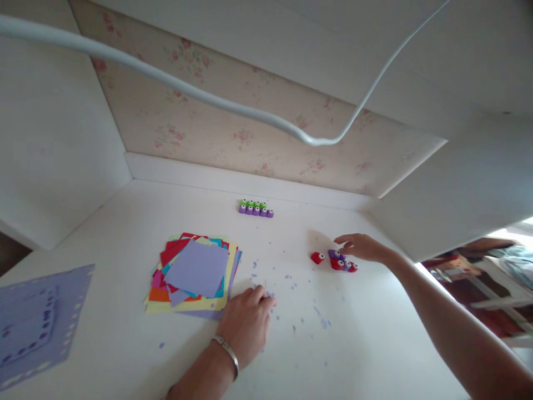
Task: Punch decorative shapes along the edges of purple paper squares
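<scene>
By the right hand (361, 246), whose fingers are loosely spread, a cluster of red and purple punches (337, 264) is reached over; whether any is touched cannot be told. The cluster's long axis is slanted from beneath the fingertips toward the near right. Two red punches can be made out in it; its purple ones are too overlapped to be counted surely. One lone red punch (316, 258) is set left of that hand, its white knob turned rightward. The left hand (247, 322) is curled on the table (366, 355); whether anything is held inside cannot be told. Beyond it, five purple punches (257, 211) are lined crosswise, with four green punches (251, 203) seen behind. Left of it, one paper pile (197, 269) and one punched sheet (75, 300) are laid.
</scene>
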`<state>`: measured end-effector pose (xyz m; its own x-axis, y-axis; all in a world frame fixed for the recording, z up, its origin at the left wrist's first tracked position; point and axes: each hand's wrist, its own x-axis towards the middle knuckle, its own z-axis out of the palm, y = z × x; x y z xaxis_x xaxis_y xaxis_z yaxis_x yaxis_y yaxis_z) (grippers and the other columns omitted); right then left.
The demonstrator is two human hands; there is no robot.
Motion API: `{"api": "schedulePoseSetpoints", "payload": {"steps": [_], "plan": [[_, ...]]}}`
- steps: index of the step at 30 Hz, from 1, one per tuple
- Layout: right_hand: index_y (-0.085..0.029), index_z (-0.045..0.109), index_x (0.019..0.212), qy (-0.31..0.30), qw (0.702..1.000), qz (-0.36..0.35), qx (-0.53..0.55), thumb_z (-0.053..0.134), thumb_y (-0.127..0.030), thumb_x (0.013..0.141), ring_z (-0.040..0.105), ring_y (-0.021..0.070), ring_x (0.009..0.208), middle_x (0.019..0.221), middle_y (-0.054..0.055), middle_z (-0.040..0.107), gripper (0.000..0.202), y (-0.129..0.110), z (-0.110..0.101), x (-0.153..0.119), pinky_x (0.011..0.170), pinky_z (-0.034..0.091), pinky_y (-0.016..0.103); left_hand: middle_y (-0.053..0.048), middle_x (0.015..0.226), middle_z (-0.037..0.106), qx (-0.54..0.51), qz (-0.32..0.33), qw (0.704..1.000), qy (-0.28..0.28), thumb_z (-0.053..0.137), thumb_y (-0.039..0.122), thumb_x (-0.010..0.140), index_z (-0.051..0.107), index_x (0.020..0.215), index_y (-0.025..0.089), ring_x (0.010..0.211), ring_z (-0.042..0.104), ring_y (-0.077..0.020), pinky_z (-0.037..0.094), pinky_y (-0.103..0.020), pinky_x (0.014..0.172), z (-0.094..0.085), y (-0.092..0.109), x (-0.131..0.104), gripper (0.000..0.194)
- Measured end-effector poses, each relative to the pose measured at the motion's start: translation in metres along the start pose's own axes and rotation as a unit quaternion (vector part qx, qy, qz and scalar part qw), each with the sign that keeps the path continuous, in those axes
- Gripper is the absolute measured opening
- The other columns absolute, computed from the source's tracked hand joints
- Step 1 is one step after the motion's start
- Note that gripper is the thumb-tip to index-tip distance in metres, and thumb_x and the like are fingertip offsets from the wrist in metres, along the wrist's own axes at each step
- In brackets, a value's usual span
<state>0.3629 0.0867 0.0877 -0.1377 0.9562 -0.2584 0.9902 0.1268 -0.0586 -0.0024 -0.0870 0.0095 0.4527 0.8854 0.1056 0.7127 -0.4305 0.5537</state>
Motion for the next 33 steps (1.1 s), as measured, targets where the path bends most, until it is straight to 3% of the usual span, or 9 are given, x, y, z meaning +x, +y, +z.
{"api": "schedulePoseSetpoints", "payload": {"steps": [3,8,15,23,27,33], "plan": [[-0.027,0.074,0.105,-0.002,1.000,-0.014,0.012,0.060,-0.037,0.081,0.072,0.0192,0.079,0.092,0.002,0.077,0.030,0.008,0.010,-0.011,0.072,0.054,0.026,-0.002,0.098,0.061,0.001,-0.002,1.000,0.004,0.044,0.011,0.089,0.063,0.100,0.025,0.087,0.057,-0.0182,0.043,-0.032,0.073,0.001,0.000,0.000,0.027],[-0.029,0.075,0.101,0.054,0.997,-0.046,-0.018,0.053,-0.033,0.086,0.071,0.0212,0.089,0.100,0.001,0.076,0.027,-0.004,0.022,0.001,0.081,0.052,0.030,-0.001,0.097,0.061,-0.002,-0.006,1.000,0.007,0.044,0.010,0.089,0.064,0.099,0.026,0.087,0.057,-0.0171,0.043,-0.031,0.074,0.001,0.002,0.000,0.027],[-0.029,0.071,0.110,0.109,0.988,-0.105,-0.024,0.042,-0.030,0.093,0.065,0.0209,0.106,0.116,0.000,0.071,0.034,-0.066,0.030,0.050,0.090,0.047,0.029,0.000,0.098,0.061,-0.003,-0.014,1.000,0.008,0.047,0.011,0.087,0.063,0.099,0.028,0.089,0.057,-0.0179,0.043,-0.032,0.075,0.001,0.001,0.001,0.026],[-0.028,0.069,0.113,0.170,0.979,-0.111,-0.019,0.041,-0.027,0.094,0.066,0.0228,0.103,0.116,0.002,0.071,0.034,-0.142,0.034,0.100,0.085,0.047,0.029,0.000,0.099,0.061,-0.005,-0.015,1.000,0.009,0.049,0.013,0.088,0.063,0.099,0.028,0.089,0.058,-0.0182,0.044,-0.032,0.074,0.002,0.001,0.001,0.023],[-0.028,0.069,0.113,0.177,0.978,-0.111,-0.022,0.042,-0.028,0.095,0.067,0.0229,0.098,0.112,0.003,0.073,0.033,-0.158,0.033,0.107,0.082,0.047,0.029,0.000,0.099,0.061,-0.008,-0.010,1.000,0.011,0.049,0.014,0.088,0.062,0.098,0.027,0.089,0.058,-0.0185,0.045,-0.033,0.075,0.002,0.000,0.001,0.021],[-0.025,0.065,0.119,0.190,0.977,-0.093,-0.021,0.039,-0.031,0.097,0.067,0.0231,0.100,0.113,0.006,0.072,0.034,-0.163,0.037,0.110,0.083,0.046,0.028,0.000,0.098,0.061,-0.004,-0.005,1.000,0.011,0.047,0.014,0.088,0.062,0.099,0.027,0.088,0.057,-0.0188,0.046,-0.033,0.074,0.003,-0.001,0.000,0.023]]}}
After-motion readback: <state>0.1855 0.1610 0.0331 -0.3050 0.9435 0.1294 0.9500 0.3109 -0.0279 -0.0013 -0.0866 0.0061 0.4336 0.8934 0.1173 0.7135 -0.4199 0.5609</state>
